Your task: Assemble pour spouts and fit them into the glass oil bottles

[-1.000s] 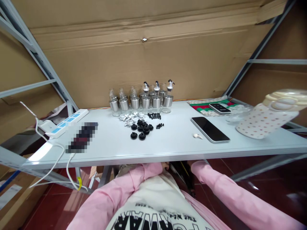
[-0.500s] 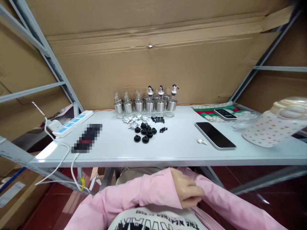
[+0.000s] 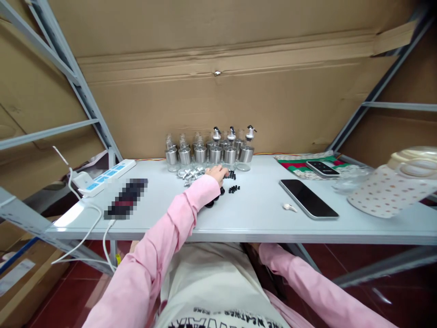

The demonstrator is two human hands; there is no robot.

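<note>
Black pegs [image 3: 232,175] lie on the pale table [image 3: 252,214], just in front of the glass bottles [image 3: 215,156], and I see the left hand [image 3: 217,174] right beside them, its fingers bent downward. From my view I cannot tell whether they are pinched on anything. White plastic pieces [image 3: 187,174] lie at its other side, and black discs [image 3: 209,204] show partly behind the left sleeve [image 3: 170,218]. The right hand is mostly hidden under the table edge, so I cannot tell its state.

Black lettering [image 3: 246,315] on the pale shirt [image 3: 211,282], possibly reading "WEATHER".
</note>
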